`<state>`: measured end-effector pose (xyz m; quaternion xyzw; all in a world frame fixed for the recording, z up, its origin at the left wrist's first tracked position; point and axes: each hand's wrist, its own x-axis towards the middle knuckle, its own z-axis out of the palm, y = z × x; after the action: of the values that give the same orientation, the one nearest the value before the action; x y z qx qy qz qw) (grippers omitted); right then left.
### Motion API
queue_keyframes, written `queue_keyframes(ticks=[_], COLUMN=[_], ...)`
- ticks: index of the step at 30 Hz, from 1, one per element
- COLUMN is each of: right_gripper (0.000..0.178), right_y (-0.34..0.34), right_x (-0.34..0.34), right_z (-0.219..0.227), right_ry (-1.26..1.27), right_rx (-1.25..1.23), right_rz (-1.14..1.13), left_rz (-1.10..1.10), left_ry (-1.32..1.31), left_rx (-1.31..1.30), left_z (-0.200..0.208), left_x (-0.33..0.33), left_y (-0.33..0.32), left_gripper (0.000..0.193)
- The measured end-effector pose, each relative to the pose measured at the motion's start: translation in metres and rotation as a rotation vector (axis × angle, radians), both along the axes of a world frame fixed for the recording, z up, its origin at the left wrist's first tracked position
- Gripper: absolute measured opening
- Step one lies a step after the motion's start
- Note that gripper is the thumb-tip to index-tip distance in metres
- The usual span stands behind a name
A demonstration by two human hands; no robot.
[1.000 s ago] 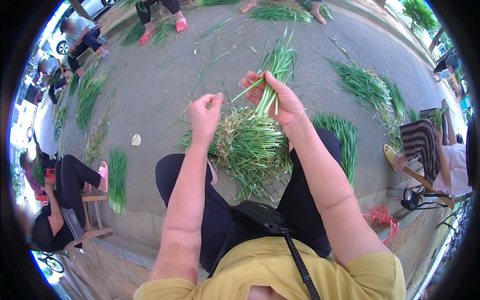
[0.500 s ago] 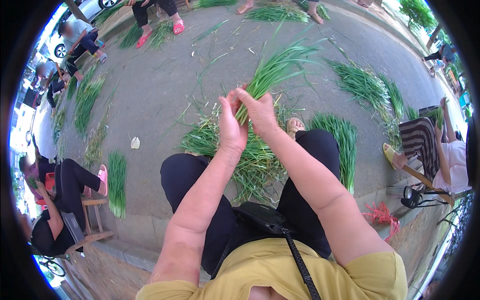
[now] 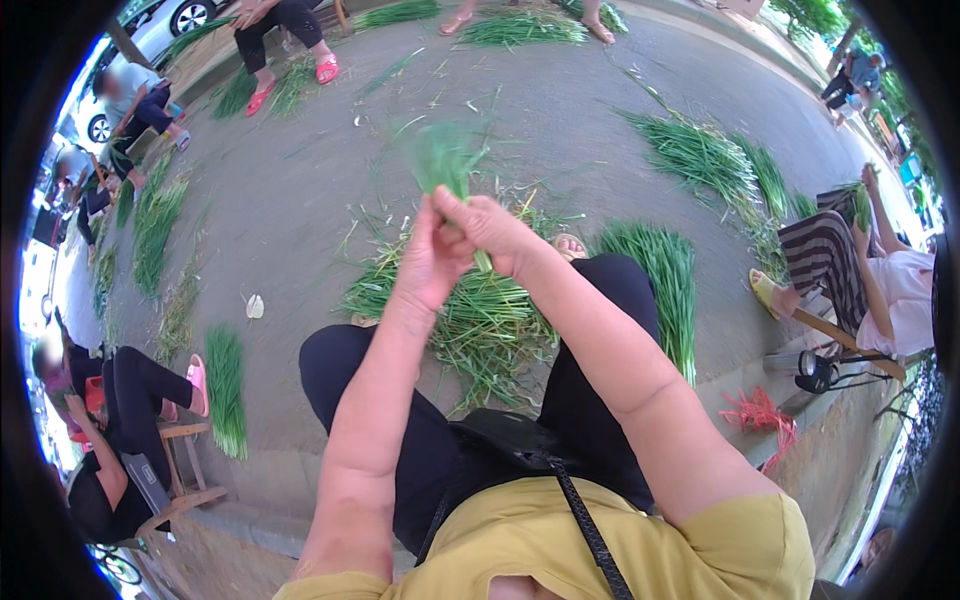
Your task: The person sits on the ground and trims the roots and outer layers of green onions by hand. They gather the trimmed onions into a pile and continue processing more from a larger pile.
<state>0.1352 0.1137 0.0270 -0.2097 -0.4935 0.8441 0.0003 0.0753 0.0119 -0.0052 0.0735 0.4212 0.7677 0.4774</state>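
A bunch of green chives stands up from my hands, its leafy tops smeared by motion and its pale cut ends poking out below. My right hand is closed round the stems, thumb on top. Against the bunch from the left, my left hand has its fingers curled at the stems, some of them hidden. Under both hands, between my knees, lies a loose heap of chives mixed with yellowed trimmings.
Neat rows of chives lie beside my right knee, and another bundle lies farther left. Red plastic string sits at the right. Seated people surround the paved ground, one on a wooden chair at left. More chives lie ahead.
The held bunch has swung from leaning right to nearly upright, and its tops are now blurred. Both hands have shifted left, and the whole view has moved slightly.
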Motion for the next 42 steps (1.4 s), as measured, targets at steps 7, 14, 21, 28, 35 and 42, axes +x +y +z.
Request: queue_keyframes(ticks=[7, 14, 21, 28, 35, 42], right_gripper=[0.051, 0.042, 0.04, 0.045, 0.034, 0.036], right_y=[-0.001, 0.051, 0.165, 0.276, 0.229, 0.173], right_x=[0.016, 0.052, 0.151, 0.283, 0.397, 0.418], right_z=[-0.009, 0.029, 0.059, -0.056, -0.206, -0.254], right_ry=[0.024, -0.051, -0.211, -0.793, -1.242, -1.484], right_rx=[0.303, 0.543, 0.676, 1.465, 1.612, 1.203], right_rz=[0.313, 0.542, 0.181, -0.19, -0.123, -0.073], left_rz=[0.159, 0.362, 0.566, 0.491, 0.215, 0.165], left_ry=[-0.063, -0.242, -0.237, -0.125, 0.008, 0.076], left_rx=[0.282, 0.341, 0.04, -0.197, -0.261, -0.346], left_z=[0.0, -0.026, -0.044, -0.046, -0.077, -0.081], left_x=[-0.035, -0.09, -0.119, -0.092, -0.081, -0.062], left_y=[-0.021, -0.047, -0.059, -0.044, -0.036, -0.028], left_gripper=[0.03, 0.017, 0.022, 0.025, 0.022, 0.021])
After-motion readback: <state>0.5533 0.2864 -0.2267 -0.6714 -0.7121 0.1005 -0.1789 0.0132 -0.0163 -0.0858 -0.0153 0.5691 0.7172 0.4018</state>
